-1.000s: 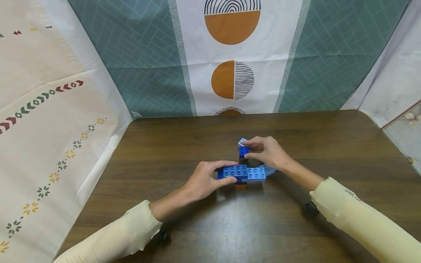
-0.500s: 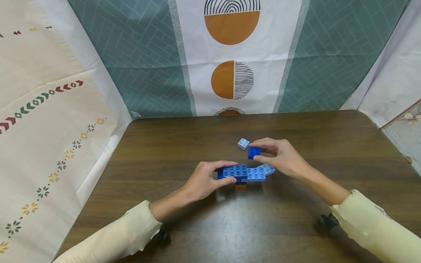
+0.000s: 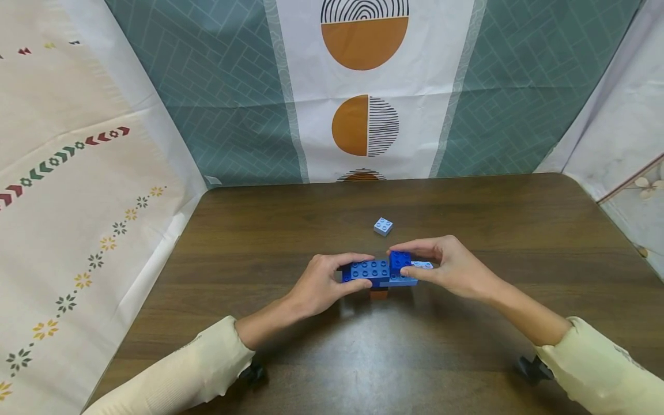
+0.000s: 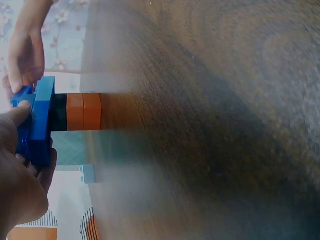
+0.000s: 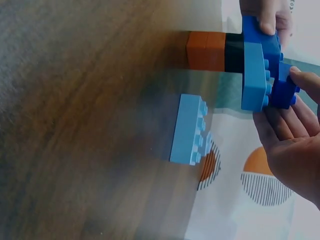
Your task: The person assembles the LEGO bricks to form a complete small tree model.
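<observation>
A brick stack stands on the table, with two orange bricks [image 4: 84, 111] and a dark brick [image 4: 59, 112] as its column. Across the top lie blue bricks [image 3: 369, 270] and a light blue brick [image 5: 253, 76] reaching out to the right. My left hand [image 3: 324, 283] grips the blue bricks between thumb and fingers from the left. Between thumb and fingers, my right hand [image 3: 456, 268] pinches a small dark blue brick [image 3: 400, 261]. That brick is right at the light blue brick's studs; whether it is pressed on, I cannot tell.
A longer light blue brick [image 5: 186, 129] lies on the table, partly hidden behind the right hand in the head view. Farther back lies a small pale blue brick [image 3: 383, 226]. The wooden table [image 3: 259, 219] ends at a hanging patterned cloth [image 3: 233, 115].
My right hand has brought the small dark blue brick from beside the pale blue one toward me, onto or just over the stack's light blue brick. My left hand has kept its grip.
</observation>
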`<state>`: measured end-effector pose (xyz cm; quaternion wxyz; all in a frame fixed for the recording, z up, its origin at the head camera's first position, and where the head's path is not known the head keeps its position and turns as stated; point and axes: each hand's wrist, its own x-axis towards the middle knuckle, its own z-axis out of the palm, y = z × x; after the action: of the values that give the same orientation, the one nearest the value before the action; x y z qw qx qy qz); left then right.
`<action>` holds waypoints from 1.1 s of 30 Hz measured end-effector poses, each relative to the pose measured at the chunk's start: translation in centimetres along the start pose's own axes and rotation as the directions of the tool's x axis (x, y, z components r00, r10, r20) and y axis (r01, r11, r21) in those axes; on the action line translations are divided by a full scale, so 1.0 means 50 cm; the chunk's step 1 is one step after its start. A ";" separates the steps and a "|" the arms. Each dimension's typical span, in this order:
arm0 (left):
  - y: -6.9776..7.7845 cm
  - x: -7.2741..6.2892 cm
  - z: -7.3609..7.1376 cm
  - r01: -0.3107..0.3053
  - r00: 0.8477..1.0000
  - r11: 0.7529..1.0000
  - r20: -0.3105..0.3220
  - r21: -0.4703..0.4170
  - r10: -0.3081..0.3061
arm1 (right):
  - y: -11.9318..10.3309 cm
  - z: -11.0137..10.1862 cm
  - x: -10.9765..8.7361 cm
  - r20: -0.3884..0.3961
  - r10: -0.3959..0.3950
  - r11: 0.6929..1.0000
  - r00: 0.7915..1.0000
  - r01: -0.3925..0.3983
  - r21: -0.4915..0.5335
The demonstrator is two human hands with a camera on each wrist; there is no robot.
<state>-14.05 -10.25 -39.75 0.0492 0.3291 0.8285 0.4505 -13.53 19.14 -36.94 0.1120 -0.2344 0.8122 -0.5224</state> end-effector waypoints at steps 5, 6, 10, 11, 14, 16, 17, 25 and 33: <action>-0.001 0.000 0.000 -0.008 1.000 1.000 0.003 -0.011 0.008 | 0.003 0.008 -0.003 0.030 0.019 0.999 0.999 -0.020 0.040; -0.002 0.000 0.000 -0.009 1.000 1.000 0.003 -0.012 0.009 | 0.004 0.009 -0.004 0.032 0.022 0.999 0.999 -0.023 0.044; -0.002 0.001 0.001 -0.008 1.000 1.000 0.003 -0.011 0.008 | 0.007 0.013 -0.007 0.040 0.034 0.998 0.999 -0.036 0.053; -0.003 0.001 0.001 -0.007 1.000 1.000 0.003 -0.012 0.007 | 0.007 0.013 -0.008 0.042 0.036 0.998 0.998 -0.038 0.054; -0.004 0.001 0.002 -0.007 1.000 1.000 -0.001 -0.015 0.007 | 0.007 0.016 -0.009 0.044 0.043 0.997 0.998 -0.045 0.056; -0.005 0.001 0.003 -0.007 1.000 1.000 -0.005 -0.016 0.007 | 0.007 0.018 -0.009 0.047 0.045 0.997 0.998 -0.048 0.060; -0.005 0.001 0.003 -0.008 1.000 1.000 -0.008 -0.014 0.008 | 0.007 0.019 -0.009 0.047 0.046 0.997 0.998 -0.048 0.060; -0.004 -0.002 0.006 -0.004 1.000 1.000 -0.012 -0.009 0.003 | 0.011 0.032 -0.013 0.009 0.036 0.999 0.999 -0.036 0.040; -0.003 -0.001 0.007 -0.028 0.999 1.000 -0.025 -0.002 0.028 | 0.013 0.046 -0.009 -0.064 -0.023 0.999 0.998 0.020 -0.042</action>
<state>-13.95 -10.11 -40.08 0.0330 0.3349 0.8238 0.4562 -12.35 17.75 -38.55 0.0752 -0.2285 0.8234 -0.5140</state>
